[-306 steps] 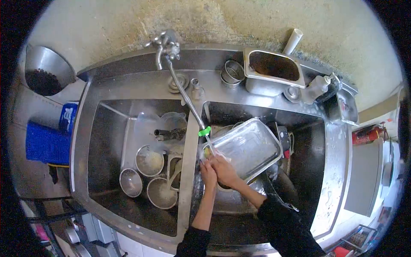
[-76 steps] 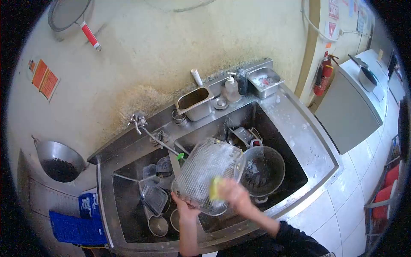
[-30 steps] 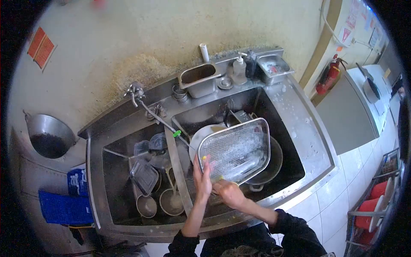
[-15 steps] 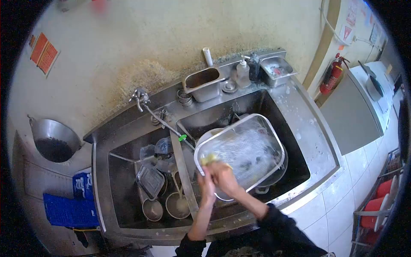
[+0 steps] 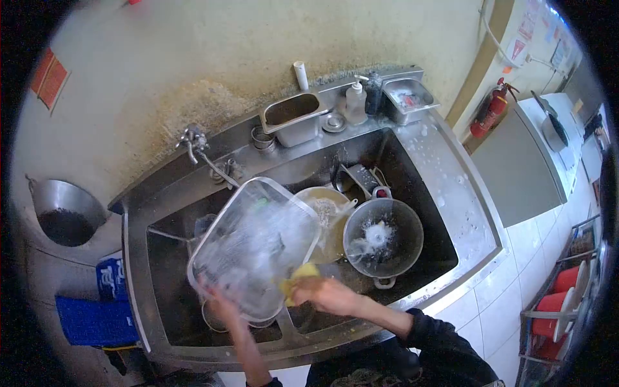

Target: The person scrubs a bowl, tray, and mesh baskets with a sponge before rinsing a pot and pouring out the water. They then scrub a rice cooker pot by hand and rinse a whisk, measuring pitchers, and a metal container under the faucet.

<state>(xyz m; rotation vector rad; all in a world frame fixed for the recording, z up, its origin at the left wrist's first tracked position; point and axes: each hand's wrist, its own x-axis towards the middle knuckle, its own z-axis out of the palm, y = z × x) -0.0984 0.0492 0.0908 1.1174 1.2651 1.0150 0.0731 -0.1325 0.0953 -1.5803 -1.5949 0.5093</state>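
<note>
A soapy rectangular mesh tray [image 5: 258,242] with a metal rim is tilted over the divider between the two sink basins. My left hand [image 5: 222,306] grips its lower left edge, blurred by motion. A yellow sponge [image 5: 300,280] is in my right hand [image 5: 329,297], close to the tray's lower right rim. To the right, a round pot [image 5: 383,238] with two handles holds water and foam in the right basin. Beside it sits a pale bowl [image 5: 325,213] with a utensil in it.
Behind the sink stand a faucet [image 5: 193,142], a deep steel container [image 5: 293,119], a soap pump bottle [image 5: 355,103] and a steel pan [image 5: 409,100]. A wok [image 5: 68,213] is at the left, above a blue crate [image 5: 97,319]. A fire extinguisher [image 5: 490,113] hangs at the right.
The mesh tray has moved left from over the right basin, uncovering the pot and bowl. My left hand has gone left with it, apart from my right hand and the sponge.
</note>
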